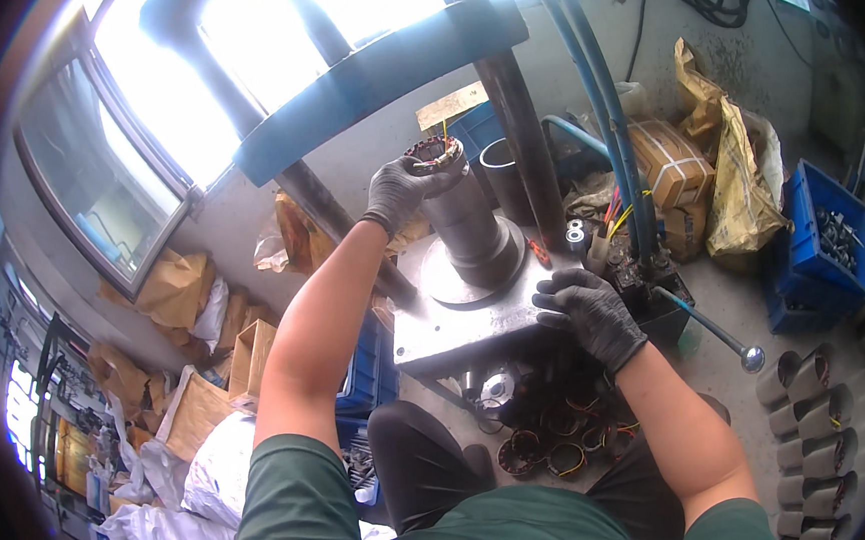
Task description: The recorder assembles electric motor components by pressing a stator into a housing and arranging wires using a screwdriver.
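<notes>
My left hand (405, 189), in a dark grey glove, grips the upper end of an upright metal cylinder assembly. Its fingers and thumb close around a wound motor stator (441, 149), whose copper-red windings and a yellow wire show at the top. Below the stator is a grey metal cylinder (475, 242) on a round base plate (440, 277), which rests on the steel press table (427, 339). Over the table's right front edge hovers or rests my gloved right hand (593, 316), fingers apart with nothing visible in them; I cannot tell whether it touches the table.
A blue press beam (384, 78) on dark columns spans above. Red-handled pliers (540, 252) lie at the table's right. A lever with a ball end (752, 358) juts out at right. Wound rings (566, 458) lie under the table; a blue bin (823, 233) holds metal parts.
</notes>
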